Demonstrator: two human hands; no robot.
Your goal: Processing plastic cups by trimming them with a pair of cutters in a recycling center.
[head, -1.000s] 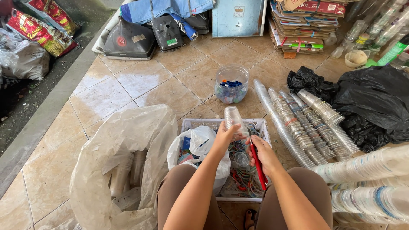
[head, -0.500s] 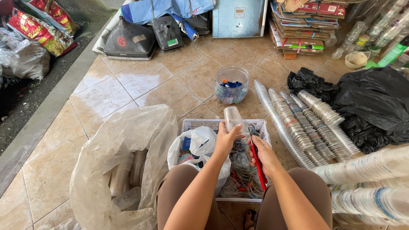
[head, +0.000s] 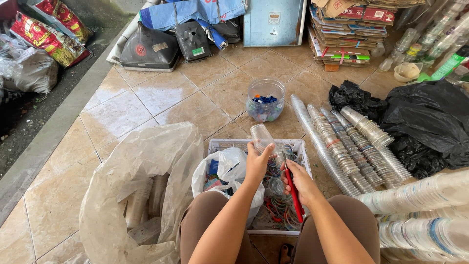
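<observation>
Right now the left hand [head: 257, 164] is closed around a clear plastic cup [head: 263, 139], holding it tilted above the white plastic basket [head: 304, 161]. Beside that grip, the right hand [head: 299, 182] is wrapped on a red-handled cutter [head: 293, 189], its tip near the cup's rim. Thin and light, the cup likely buckles if squeezed; holding it around the mid-wall looks safest.
</observation>
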